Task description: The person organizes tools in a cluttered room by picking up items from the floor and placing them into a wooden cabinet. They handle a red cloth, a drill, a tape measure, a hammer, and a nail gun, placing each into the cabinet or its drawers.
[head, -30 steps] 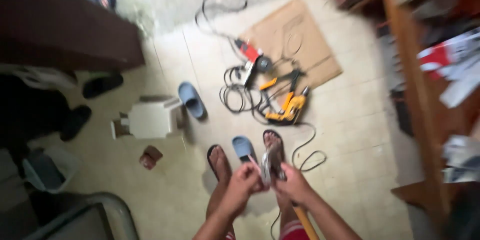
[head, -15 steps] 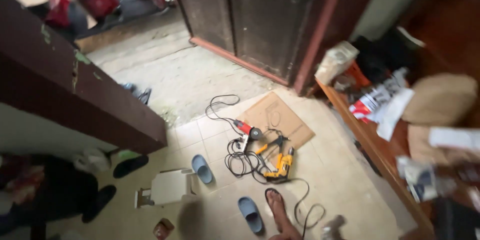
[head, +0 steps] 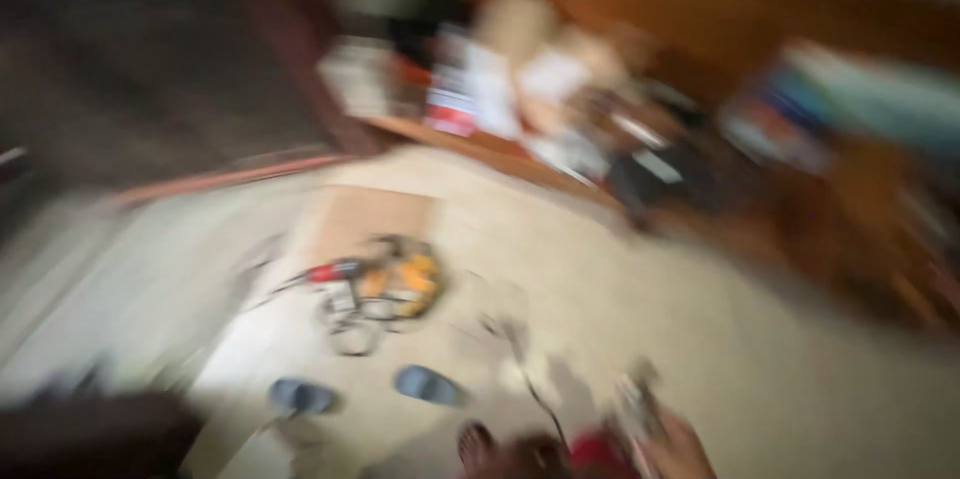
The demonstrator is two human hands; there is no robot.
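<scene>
Firstly, we note heavy blur across the view. At lower left, two blue slippers (head: 300, 396) lie on the floor (head: 700, 339), with yellow power tools (head: 400, 284) and cables above them. At the bottom edge, our right hand (head: 680, 449) shows a grip closed on a slim grey object (head: 637, 406), which projects upward from the grip. We cannot tell the left grip.

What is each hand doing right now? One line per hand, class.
Left hand: not in view.
Right hand: at the bottom edge, closed around a blurred grey tool; the blur hides exactly what it is.
</scene>
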